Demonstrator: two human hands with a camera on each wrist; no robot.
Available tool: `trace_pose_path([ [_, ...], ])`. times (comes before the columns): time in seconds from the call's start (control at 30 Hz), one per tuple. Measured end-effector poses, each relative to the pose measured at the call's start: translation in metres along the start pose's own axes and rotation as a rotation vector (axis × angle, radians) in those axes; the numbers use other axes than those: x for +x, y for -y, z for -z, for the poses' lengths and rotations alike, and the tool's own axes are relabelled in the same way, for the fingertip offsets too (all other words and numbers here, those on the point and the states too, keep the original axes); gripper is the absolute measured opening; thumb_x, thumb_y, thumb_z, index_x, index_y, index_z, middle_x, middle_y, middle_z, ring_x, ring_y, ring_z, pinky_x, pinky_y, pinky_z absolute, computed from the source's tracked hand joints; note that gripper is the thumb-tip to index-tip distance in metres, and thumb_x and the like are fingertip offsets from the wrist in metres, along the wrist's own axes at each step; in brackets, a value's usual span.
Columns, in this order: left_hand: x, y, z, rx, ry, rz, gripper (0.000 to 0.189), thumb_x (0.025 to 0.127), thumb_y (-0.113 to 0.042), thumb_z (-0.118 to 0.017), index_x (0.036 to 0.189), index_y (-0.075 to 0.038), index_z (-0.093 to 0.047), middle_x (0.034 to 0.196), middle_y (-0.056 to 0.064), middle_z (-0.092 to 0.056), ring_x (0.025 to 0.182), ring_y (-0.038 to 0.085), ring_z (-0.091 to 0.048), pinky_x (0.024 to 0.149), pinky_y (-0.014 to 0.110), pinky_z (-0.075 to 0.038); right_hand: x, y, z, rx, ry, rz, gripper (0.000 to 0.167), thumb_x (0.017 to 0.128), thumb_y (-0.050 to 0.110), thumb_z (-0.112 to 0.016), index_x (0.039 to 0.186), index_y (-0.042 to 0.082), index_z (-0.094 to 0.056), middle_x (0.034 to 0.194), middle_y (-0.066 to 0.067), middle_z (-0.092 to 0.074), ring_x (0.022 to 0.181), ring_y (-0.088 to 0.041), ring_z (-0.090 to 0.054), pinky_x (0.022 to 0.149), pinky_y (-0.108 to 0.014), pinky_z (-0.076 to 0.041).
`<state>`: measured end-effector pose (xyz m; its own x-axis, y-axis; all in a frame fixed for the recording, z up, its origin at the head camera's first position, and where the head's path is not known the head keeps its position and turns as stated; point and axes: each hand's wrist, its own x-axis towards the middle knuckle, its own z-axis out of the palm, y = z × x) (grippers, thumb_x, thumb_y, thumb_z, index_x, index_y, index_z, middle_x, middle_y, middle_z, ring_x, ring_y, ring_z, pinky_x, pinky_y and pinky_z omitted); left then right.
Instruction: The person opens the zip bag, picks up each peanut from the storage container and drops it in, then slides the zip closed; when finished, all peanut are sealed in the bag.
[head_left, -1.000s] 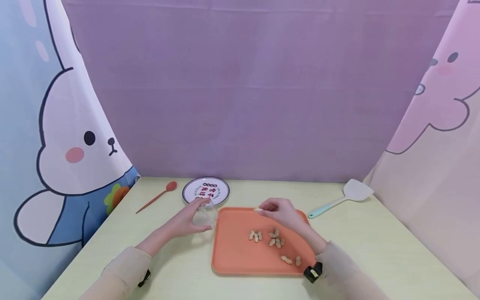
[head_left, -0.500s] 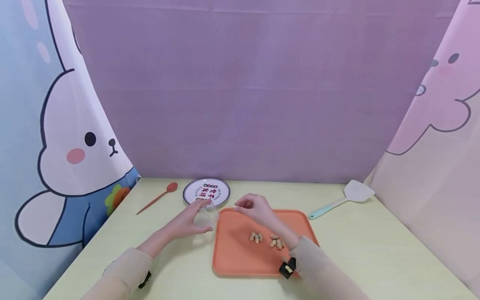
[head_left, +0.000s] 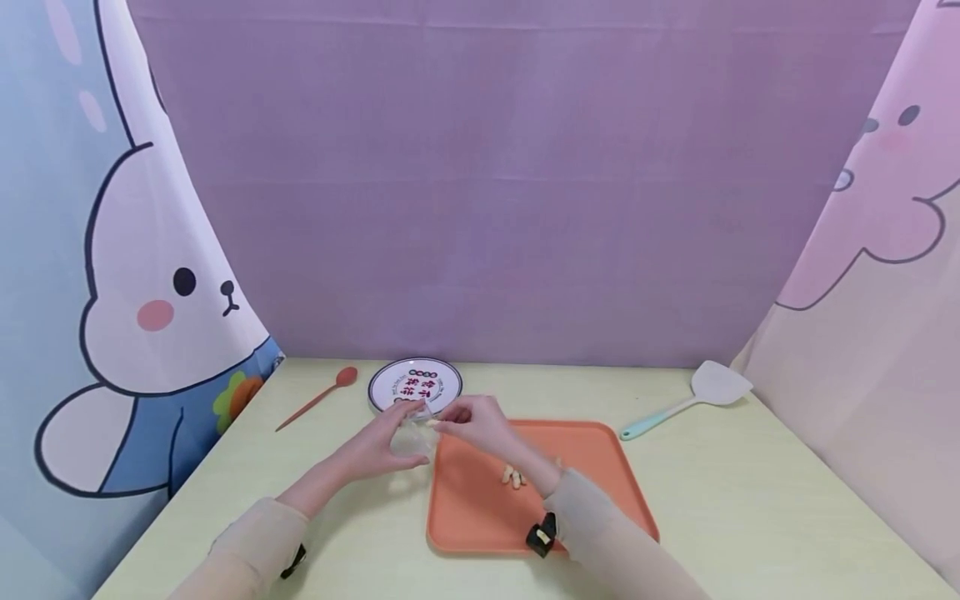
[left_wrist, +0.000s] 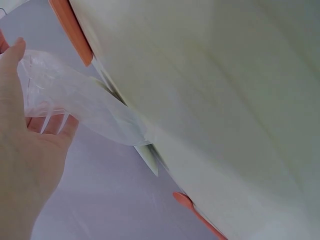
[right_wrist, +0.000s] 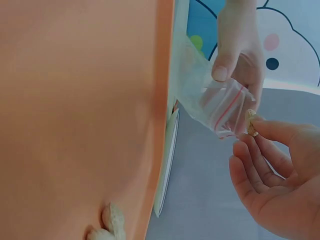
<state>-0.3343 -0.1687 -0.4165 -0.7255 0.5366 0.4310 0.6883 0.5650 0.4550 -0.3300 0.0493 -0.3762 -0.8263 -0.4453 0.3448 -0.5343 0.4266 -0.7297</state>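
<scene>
A clear plastic bag (right_wrist: 227,102) with a red line near its mouth is in the left hand (head_left: 372,448), whose thumb and fingers hold it about the opening. In the head view it sits below the centre, just left of the upper left corner of an orange tray (head_left: 472,521); whether anything lies inside cannot be told through the cloudy plastic. The right hand (head_left: 476,423) pinches one peanut (right_wrist: 251,124) between thumb and fingertips, right beside the bag's mouth; whether the two touch is unclear.

The tray, in the lower middle of the frame, bears a small cluster of peanuts (head_left: 513,477) near its centre, and the right forearm covers part of the tray. At the lower left of the right wrist view, peanuts lie close together on the orange surface. A white plate (head_left: 386,385) with a dark rim and printed red characters rests above the bag, a red spoon (head_left: 316,401) left of it, and a pale spatula (head_left: 714,387) right of the tray
</scene>
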Motion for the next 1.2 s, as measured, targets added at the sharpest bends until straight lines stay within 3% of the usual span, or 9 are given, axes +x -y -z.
trace_pose_path([
  [0.73, -0.001, -0.002, 0.001, 0.006, -0.006, 0.017, 0.080, 0.075, -0.032, -0.078, 0.138, 0.000, -0.040, 0.136, 0.013, -0.049, 0.124, 0.028, -0.048, 0.101, 0.046, -0.044, 0.009, -0.007, -0.009, -0.084, 0.005, -0.031, 0.011, 0.082, 0.015, -0.072, 0.089, 0.007, -0.074, 0.078, -0.004, -0.071, 0.063, -0.001, -0.057, 0.058, -0.015, -0.049],
  [1.2, 0.000, -0.001, 0.000, -0.010, -0.041, -0.008, 0.081, 0.073, -0.029, -0.080, 0.137, 0.000, -0.041, 0.134, 0.012, -0.051, 0.122, 0.027, -0.049, 0.099, 0.045, -0.045, -0.004, -0.011, 0.015, -0.045, -0.011, -0.018, 0.016, 0.083, 0.019, -0.071, 0.093, 0.007, -0.073, 0.083, -0.002, -0.071, 0.073, -0.007, -0.064, 0.065, -0.019, -0.052],
])
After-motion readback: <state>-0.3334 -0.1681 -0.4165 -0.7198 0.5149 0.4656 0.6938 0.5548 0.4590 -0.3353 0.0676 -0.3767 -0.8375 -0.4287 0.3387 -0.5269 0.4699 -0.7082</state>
